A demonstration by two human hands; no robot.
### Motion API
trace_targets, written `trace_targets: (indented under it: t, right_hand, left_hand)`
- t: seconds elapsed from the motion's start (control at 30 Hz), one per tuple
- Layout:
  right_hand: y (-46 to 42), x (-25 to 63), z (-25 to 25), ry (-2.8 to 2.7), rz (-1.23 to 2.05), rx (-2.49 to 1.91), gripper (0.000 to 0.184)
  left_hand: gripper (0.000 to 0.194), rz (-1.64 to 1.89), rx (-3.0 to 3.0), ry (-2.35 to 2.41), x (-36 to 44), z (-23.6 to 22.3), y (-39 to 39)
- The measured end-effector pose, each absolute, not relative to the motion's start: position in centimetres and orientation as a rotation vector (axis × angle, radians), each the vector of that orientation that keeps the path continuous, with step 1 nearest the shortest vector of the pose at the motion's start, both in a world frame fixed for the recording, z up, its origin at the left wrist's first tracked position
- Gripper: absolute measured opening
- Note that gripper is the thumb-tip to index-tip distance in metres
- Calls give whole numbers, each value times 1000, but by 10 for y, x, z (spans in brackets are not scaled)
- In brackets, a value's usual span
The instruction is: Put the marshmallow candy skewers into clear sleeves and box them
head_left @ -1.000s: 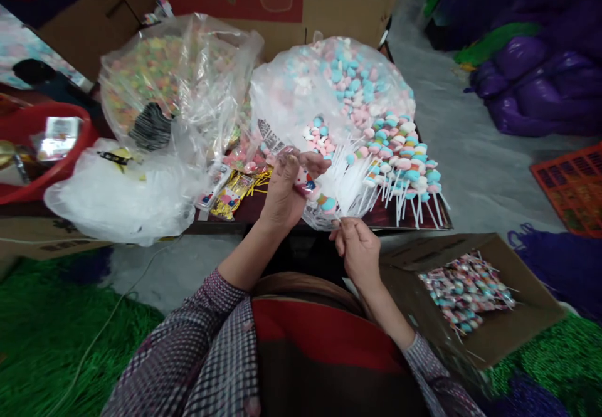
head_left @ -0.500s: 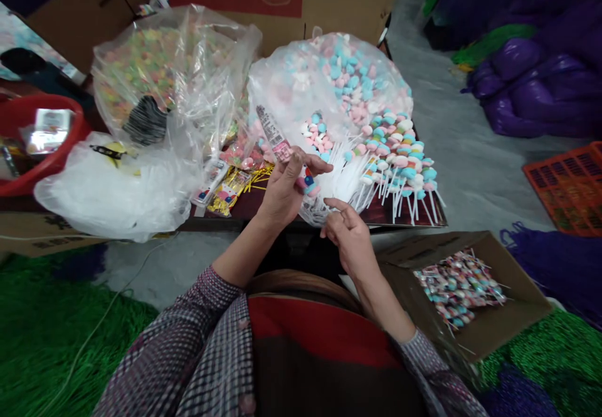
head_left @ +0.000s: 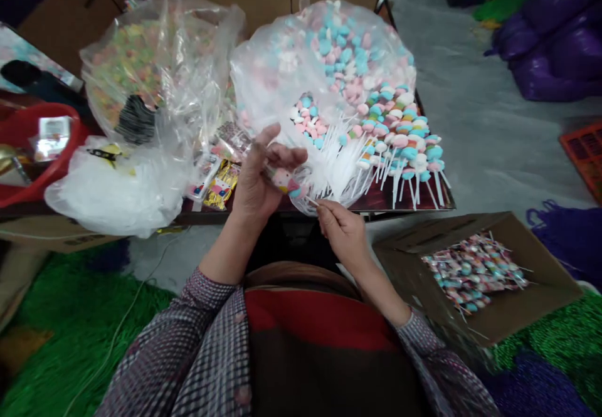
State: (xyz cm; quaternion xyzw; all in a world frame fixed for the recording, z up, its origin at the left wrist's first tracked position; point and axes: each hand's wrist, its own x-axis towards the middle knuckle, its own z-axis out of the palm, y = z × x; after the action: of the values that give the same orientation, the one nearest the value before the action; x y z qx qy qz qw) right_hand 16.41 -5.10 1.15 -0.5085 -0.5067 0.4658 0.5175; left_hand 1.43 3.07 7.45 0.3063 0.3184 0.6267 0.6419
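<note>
Basin [head_left: 75, 144] at far left was the red plastic one, with a pile of clear plastic bags [head_left: 117, 200] next to it, then the gold twist-tie packet [head_left: 221, 188] near the table edge. Left hand [head_left: 266, 169] came next, and it had shifted over toward that packet in the last half second, fingers curled loosely around a marshmallow pop [head_left: 285, 180] in a printed wrapper [head_left: 232, 141]. Big change was the right hand [head_left: 345, 229]: it had been off the pop with its index finger poking out, and now thumb and fingers were pinched narrow on the pop's white stick [head_left: 311, 201]. So the pop was held at both ends in front of the table, which I'd guess meant better control of it. Further right were loose sticks [head_left: 341, 163], unwrapped marshmallow skewers [head_left: 404, 138], and a cardboard box [head_left: 540, 279] holding wrapped pops [head_left: 475, 269].
</note>
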Motion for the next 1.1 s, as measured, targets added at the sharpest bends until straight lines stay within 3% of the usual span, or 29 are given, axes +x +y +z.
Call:
trace_targets:
  t: [0.07, 0.17, 0.4, 0.47, 0.6, 0.77, 0.9, 1.1]
  right_hand:
    - [-52, 163, 12, -1269, 1058, -1246, 22]
    - [-52, 158, 13, -1213, 1161, -1251, 24]
    - [-38, 149, 18, -1005, 1917, -953, 36]
    - [-34, 152, 20, -1139, 1860, -950, 33]
    - [-33, 158, 23, -1365, 1445, -1109, 24]
    - [-37, 152, 19, -1161, 1761, -1041, 37]
    - [-42, 150, 12, -1044, 1815, -1028, 38]
    - [-51, 143, 18, -990, 1725, -1206, 32]
  left_hand:
    - [31, 1485, 655, 789, 20, 73, 26]
    - [38, 1518, 587, 848, 33, 70, 14]
    - [35, 1653, 526, 933, 34, 79, 4]
    - [32, 1706, 521, 945, 29, 80, 7]
    - [30, 1697, 504, 987, 32, 73, 3]
    - [37, 1441, 621, 870, 34, 55, -11]
    - [72, 1317, 659, 660, 12, 53, -1]
    - [23, 1395, 446, 776, 6, 46, 21]
